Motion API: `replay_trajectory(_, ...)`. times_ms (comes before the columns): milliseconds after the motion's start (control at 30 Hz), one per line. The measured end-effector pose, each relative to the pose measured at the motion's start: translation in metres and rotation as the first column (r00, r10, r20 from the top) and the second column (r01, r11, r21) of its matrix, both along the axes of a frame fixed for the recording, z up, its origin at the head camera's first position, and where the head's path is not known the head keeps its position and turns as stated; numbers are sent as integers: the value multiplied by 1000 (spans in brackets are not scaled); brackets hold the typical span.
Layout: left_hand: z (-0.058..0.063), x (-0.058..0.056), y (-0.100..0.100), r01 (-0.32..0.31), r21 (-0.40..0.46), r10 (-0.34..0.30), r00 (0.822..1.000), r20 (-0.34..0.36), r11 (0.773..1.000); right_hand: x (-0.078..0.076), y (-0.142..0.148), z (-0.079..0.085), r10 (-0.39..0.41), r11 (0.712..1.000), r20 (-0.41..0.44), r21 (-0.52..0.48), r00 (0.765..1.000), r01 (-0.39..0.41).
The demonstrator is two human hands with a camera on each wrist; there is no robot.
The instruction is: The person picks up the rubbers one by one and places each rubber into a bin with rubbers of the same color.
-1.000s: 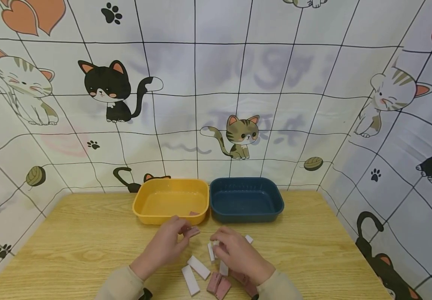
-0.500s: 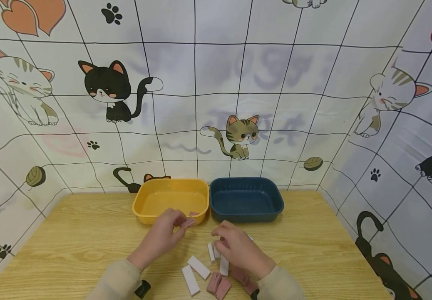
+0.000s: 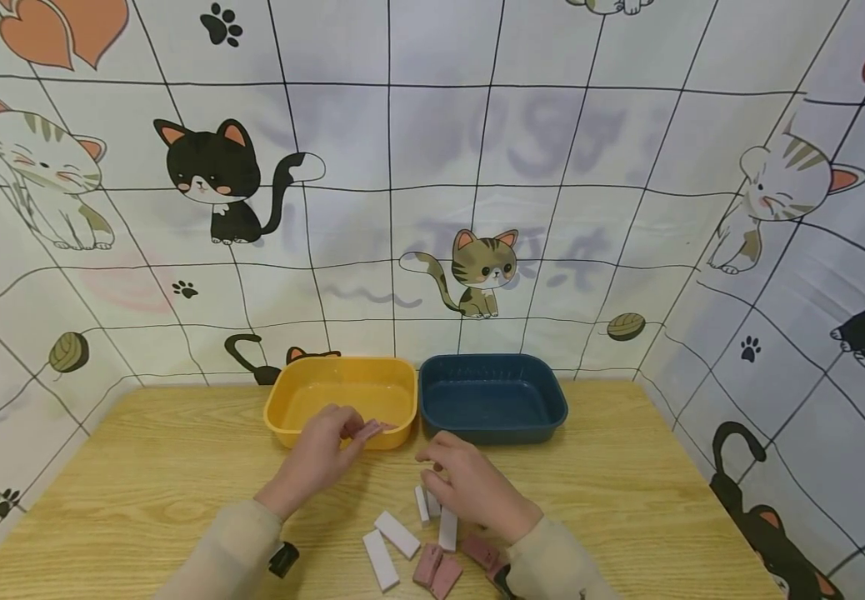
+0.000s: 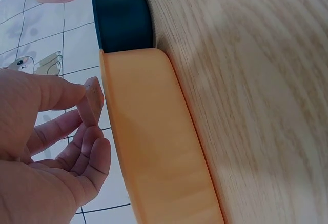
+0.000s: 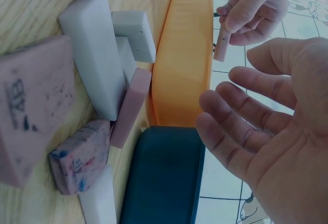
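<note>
A pink block (image 3: 371,429) was pinched between the thumb and fingers of the left hand (image 3: 320,450) and held just above the near rim of the yellow tray (image 3: 335,390), beside which the blue tray (image 3: 492,434) was set. The right hand (image 3: 473,482) was held over white blocks (image 3: 382,561), its fingers relaxed and parted. Loose pink blocks (image 3: 427,566) were scattered nearby on the table (image 3: 140,475).

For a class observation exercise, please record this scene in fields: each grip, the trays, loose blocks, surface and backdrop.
left grip: pinches a pink block above the rim of the yellow tray
right grip: raised, fingers relaxed, holding nothing
beside yellow tray: blue tray
on wood-grain table: white blocks, more pink blocks
backdrop: printed cats
</note>
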State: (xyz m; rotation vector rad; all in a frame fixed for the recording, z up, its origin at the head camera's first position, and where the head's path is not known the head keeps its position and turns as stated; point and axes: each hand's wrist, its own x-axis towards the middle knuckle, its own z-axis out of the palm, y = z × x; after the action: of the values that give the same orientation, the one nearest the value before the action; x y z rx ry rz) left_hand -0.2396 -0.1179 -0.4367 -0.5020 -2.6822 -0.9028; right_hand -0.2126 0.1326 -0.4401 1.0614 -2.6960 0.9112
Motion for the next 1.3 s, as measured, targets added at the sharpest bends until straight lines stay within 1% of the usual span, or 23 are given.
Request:
replay_trajectory(167, 0, -8, 0, -4, -12, 4, 1000, -19, 1000, -2, -1, 1, 7, 1000, 9, -1, 1000, -7)
replay_trajectory(267, 1, -13, 0, -10, -20, 10, 1000, -10, 1000, -4, -2, 1, 5, 1000, 13, 7, 1000, -5)
replay_trajectory(367, 2, -19, 1, -15, -29, 15, 1000, 14, 999, -5, -2, 1, 4, 1000, 10, 14, 1000, -4)
replay_trajectory(567, 5, -30, 4, -33, -16, 34, 997, 64, 999, -6, -2, 1, 6, 1000, -1, 21, 1000, -6)
replay_trajectory(667, 4, -35, 6, -45, -16, 47, 994, 98, 999, -8, -3, 0, 5, 1000, 7, 24, 1000, -5)
replay_trajectory(800, 1, -41, 6, -62, -20, 65, 982, 176, 998, -8, -3, -1, -1, 999, 27, 32, 1000, 0)
replay_trajectory(900, -1, -46, 7, -69, -36, 76, 973, 220, 997, -9, -3, 0, -5, 999, 44, 37, 999, 3)
replay_trajectory(1133, -3, -58, 8, -76, -99, 101, 956, 276, 992, -10, -4, -1, -8, 999, 68, 35, 998, 5)
replay_trajectory(1300, -5, -67, 8, -83, -123, 120, 935, 333, 989, -10, -4, -3, -14, 999, 71, 41, 997, 11)
